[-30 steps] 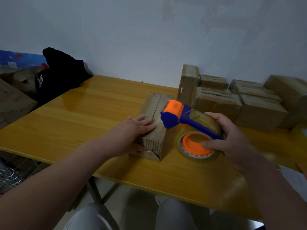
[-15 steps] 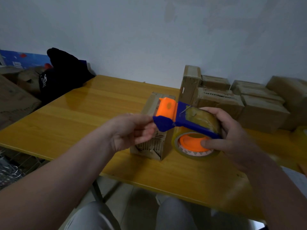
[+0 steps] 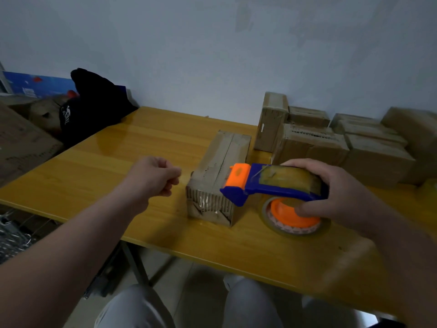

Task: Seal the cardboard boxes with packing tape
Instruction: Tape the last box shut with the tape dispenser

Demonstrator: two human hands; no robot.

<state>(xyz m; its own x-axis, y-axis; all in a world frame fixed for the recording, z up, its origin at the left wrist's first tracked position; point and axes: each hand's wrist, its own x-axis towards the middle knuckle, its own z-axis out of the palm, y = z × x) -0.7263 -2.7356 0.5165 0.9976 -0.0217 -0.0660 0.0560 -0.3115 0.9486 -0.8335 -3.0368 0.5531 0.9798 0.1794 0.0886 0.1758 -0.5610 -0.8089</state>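
Right hand (image 3: 343,192) clamps tape dispenser (image 3: 279,188); left hand (image 3: 153,176) curled, visibly empty. Cardboard box (image 3: 220,166) judged light, crushable: steady its sides.

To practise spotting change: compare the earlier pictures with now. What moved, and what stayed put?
The left hand lifted off the box, reached the orange front of the tape dispenser, then drew back leftward, fingers curled. The right hand kept its grip on the dispenser; the box stayed put.
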